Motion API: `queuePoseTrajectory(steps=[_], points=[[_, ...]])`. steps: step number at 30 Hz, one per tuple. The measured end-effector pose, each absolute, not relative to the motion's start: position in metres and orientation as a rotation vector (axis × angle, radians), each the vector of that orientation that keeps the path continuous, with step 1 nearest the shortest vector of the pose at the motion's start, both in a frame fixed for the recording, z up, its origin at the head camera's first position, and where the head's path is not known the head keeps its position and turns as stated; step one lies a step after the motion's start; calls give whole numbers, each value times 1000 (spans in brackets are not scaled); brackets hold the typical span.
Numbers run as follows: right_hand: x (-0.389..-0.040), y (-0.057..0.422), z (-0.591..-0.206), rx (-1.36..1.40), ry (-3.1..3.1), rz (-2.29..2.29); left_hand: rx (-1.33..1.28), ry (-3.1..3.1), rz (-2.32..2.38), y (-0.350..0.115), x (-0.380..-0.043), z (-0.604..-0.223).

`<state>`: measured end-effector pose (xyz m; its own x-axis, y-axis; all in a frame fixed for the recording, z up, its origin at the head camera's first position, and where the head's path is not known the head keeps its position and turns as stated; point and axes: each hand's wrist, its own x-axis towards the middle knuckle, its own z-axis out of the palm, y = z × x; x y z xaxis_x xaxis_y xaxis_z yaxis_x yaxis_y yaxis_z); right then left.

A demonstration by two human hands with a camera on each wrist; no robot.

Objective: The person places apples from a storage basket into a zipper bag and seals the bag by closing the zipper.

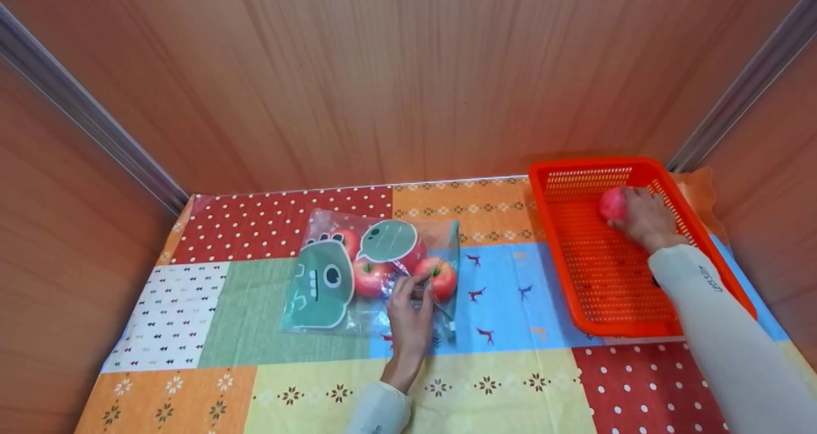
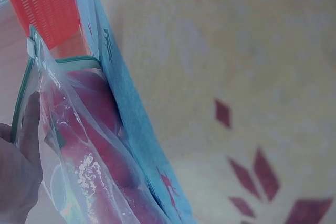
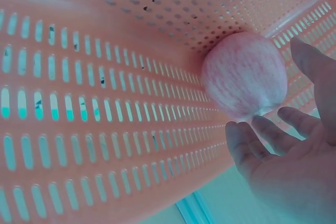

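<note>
A clear zip bag [image 1: 376,319] with a green cartoon print lies on the patterned cloth, several red apples [image 1: 440,279] inside. My left hand [image 1: 410,316] pinches the bag's film by its open mouth; in the left wrist view the green zip edge [image 2: 23,90] passes between the fingers. Over in the orange-red basket [image 1: 562,255], a single apple [image 3: 244,74] sits by the far wall. My right hand [image 1: 648,217] reaches in beside it, fingers spread and loosely bent, fingertips [image 3: 262,124] right at the apple's lower side.
Patchwork-print cloth [image 1: 306,389] covers the table. A wood-grain panel [image 1: 408,83] rises behind it, with side panels left and right joined by grey metal strips [image 1: 89,108]. The basket stands close to the right panel [image 1: 779,242], its slotted walls rising around the right hand.
</note>
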<state>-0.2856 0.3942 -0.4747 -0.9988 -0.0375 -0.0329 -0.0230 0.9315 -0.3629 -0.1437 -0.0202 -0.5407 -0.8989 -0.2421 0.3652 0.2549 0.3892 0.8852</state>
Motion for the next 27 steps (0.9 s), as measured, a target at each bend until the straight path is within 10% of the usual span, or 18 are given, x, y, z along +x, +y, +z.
queuePoseTrajectory(steps=[27], points=[[-292,401,-484,-51,3015,-549,0,-2238,-1527,-20,-143,-542]])
